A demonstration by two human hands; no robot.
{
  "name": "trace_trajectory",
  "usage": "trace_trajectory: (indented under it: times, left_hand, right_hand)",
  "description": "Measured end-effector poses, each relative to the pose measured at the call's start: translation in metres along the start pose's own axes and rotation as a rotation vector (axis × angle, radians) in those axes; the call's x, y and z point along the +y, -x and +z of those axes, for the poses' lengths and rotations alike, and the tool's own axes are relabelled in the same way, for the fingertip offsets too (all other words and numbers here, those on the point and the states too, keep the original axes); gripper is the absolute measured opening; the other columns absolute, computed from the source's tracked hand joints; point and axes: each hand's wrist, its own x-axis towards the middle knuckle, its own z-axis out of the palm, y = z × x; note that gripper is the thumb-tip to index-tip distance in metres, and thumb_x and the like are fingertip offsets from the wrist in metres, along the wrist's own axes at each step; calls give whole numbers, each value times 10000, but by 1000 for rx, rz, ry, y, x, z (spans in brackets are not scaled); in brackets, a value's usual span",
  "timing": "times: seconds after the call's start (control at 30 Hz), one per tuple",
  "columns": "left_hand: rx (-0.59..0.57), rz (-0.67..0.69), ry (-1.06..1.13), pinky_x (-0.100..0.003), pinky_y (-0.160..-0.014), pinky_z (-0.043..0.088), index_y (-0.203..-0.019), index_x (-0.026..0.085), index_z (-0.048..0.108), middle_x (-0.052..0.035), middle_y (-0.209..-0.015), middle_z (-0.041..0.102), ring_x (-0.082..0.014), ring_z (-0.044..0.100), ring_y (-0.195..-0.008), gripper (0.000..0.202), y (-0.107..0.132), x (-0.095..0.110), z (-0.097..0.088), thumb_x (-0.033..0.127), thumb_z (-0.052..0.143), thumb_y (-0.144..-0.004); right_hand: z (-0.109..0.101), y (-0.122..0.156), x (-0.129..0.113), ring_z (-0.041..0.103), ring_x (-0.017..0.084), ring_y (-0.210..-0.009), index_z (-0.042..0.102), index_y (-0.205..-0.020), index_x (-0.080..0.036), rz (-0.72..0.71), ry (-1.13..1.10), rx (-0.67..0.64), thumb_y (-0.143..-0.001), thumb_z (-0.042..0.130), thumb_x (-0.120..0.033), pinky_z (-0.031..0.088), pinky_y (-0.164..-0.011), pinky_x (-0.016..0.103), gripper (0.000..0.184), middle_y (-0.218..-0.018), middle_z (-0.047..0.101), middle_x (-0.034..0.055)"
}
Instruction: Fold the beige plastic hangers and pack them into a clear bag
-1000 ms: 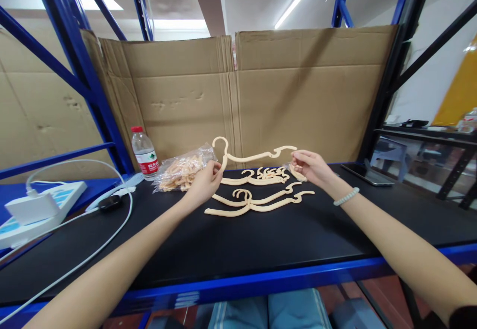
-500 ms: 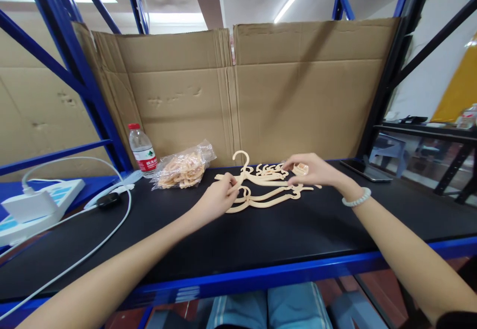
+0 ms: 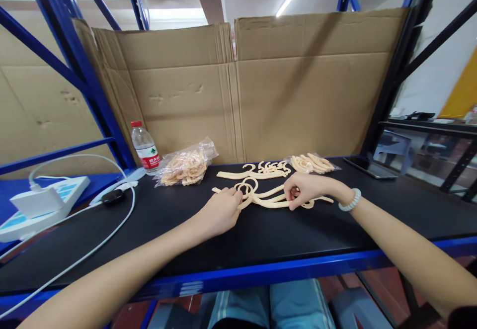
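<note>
My left hand (image 3: 222,210) is closed on the left part of a cream plastic clothes hanger (image 3: 269,204), near its hook. My right hand (image 3: 307,190) pinches the right arm of that hanger, its fingertips partly hidden from view. Other cream hangers lie beneath or right behind it, their rounded hooks overlapping beside my left fingers. Farther back, one more hanger (image 3: 234,175) rests flat on the black table. Several loose hooks (image 3: 271,167) are heaped at its right end.
A clear bag of cream parts (image 3: 186,167) lies at the back left beside a water bottle (image 3: 145,149). Another bag of parts (image 3: 312,163) and a dark tablet (image 3: 370,168) are at the back right. A power strip (image 3: 46,208) with white cables occupies the left side.
Both hands have come nearer to me, bringing the hanger down over the front hangers. My right hand has closed on its right arm, uncovering the bag behind.
</note>
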Motion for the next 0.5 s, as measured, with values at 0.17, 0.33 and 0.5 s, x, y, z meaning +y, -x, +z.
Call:
trace_trajectory:
  times: [0.17, 0.33, 0.5]
  left_hand:
    - [-30, -36, -32, -332, -749, 444, -887, 153, 557, -110, -918, 587, -233, 578, -848, 138, -4, -6, 1, 147, 431, -830]
    - [-18, -39, 14, -321, -743, 447, -902, 167, 565, -92, -940, 585, -238, 583, -882, 141, -4, -10, -2, 187, 558, -763]
    - [13, -6, 58, -295, -730, 442, -854, 189, 581, -62, -899, 592, -225, 593, -869, 110, -3, -13, 0, 181, 574, -744]
  right_hand:
    - [3, -3, 0, 497, 112, -547, 685, -698, -148, 31, -6, 21, -632, 740, -414, 362, -506, 220, 280, -600, 582, -1]
    - [-7, 1, 0, 512, 118, -557, 674, -737, -153, 71, -69, 101, -684, 696, -448, 375, -516, 221, 301, -597, 588, 2]
    - [-22, 5, 16, 522, 134, -603, 651, -720, -162, 153, 1, 501, -782, 585, -439, 372, -560, 242, 292, -642, 612, 21]
